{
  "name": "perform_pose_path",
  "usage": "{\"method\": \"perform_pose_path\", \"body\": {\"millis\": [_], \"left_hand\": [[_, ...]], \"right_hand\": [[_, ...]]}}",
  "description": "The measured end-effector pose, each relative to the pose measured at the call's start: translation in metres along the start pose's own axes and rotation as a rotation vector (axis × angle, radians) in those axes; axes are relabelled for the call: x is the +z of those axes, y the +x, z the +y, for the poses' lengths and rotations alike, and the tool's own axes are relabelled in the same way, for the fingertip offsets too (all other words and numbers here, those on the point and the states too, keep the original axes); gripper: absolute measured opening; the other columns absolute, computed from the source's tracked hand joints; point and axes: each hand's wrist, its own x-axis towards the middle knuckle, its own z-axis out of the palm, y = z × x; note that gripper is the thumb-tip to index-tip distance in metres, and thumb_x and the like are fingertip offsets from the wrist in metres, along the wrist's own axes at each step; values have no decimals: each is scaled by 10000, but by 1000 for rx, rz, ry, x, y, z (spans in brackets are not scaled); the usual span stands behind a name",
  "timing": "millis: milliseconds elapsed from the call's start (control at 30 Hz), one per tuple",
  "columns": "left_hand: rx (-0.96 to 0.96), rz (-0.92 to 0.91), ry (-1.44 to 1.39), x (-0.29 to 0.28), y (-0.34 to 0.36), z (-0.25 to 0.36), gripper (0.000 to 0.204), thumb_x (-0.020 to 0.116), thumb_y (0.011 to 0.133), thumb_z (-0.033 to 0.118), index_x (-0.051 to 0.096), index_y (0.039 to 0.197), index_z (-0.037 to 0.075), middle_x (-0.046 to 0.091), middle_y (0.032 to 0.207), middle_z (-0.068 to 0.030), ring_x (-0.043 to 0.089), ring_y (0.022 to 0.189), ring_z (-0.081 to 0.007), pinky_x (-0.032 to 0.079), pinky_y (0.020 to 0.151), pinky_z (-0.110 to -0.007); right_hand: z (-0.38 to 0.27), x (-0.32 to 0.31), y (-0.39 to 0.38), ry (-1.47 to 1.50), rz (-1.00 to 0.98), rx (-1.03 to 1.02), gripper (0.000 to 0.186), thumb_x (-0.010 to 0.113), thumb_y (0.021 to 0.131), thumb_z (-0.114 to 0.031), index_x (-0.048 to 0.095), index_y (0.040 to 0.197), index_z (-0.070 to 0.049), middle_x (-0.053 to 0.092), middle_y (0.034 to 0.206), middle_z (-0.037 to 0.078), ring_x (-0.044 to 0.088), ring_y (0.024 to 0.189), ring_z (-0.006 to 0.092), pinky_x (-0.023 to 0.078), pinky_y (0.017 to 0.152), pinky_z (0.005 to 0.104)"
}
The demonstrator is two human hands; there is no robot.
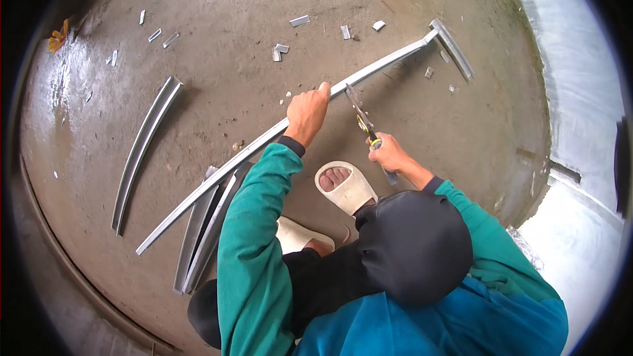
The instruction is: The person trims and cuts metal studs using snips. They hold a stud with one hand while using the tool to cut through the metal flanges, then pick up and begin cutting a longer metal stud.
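A long, thin metal channel (382, 64) runs slantwise across the view, from lower left to upper right. My left hand (307, 115) is closed around it near its middle. In my right hand (390, 154) is a pair of tin snips (362, 118) with dark, yellow-edged handles. Their jaws touch the near edge of the channel, just right of my left hand; whether they bite into the metal is too small to tell. At its upper right end the channel meets a shorter metal channel piece (455, 51) lying crosswise on the floor.
A curved-looking metal channel (142, 151) lies on the left, and more channels (198, 237) lie beside my left arm. Small cut metal pieces (300, 20) are scattered over the damp concrete floor (231, 46). My sandalled foot (346, 188) stands below the channel. A pale wall (573, 59) borders the right.
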Motion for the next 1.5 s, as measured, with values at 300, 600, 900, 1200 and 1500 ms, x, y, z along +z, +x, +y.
{"method": "perform_pose_path", "body": {"millis": [300,600,900,1200,1500], "left_hand": [[-62,2,3,1,-2,2,110,524,878,49,470,975,55,671,761,-201,684,730,-395,542,604,-484],[-29,42,103,0,-1,2,80,523,895,69,480,962,68,668,756,-186,687,717,-385,546,592,-472],[29,88,174,-5,-7,-5,65,524,902,81,488,955,76,667,744,-170,695,703,-361,554,580,-451],[-2,113,144,-15,-7,-3,71,527,895,80,480,948,73,664,747,-172,687,687,-371,544,569,-457],[-41,96,178,-23,-5,3,50,516,900,85,487,938,68,670,780,-176,691,692,-359,549,578,-445]], "right_hand": [[7,-3,8,-51,49,-103,234,675,654,-109,588,843,-1,591,681,102,559,616,204,467,597,363],[0,-3,0,191,-85,28,268,692,689,-112,577,890,21,582,692,75,607,633,191,509,621,341],[-6,-23,-3,-35,-10,-100,615,770,724,-306,593,1183,64,655,875,124,614,824,202,488,771,340],[-17,-9,-1,142,-29,-79,370,743,799,-307,620,909,24,620,742,65,592,633,139,489,616,318],[-7,3,12,-26,142,-173,326,723,804,-262,615,878,38,612,670,96,623,631,171,501,612,346]]}}
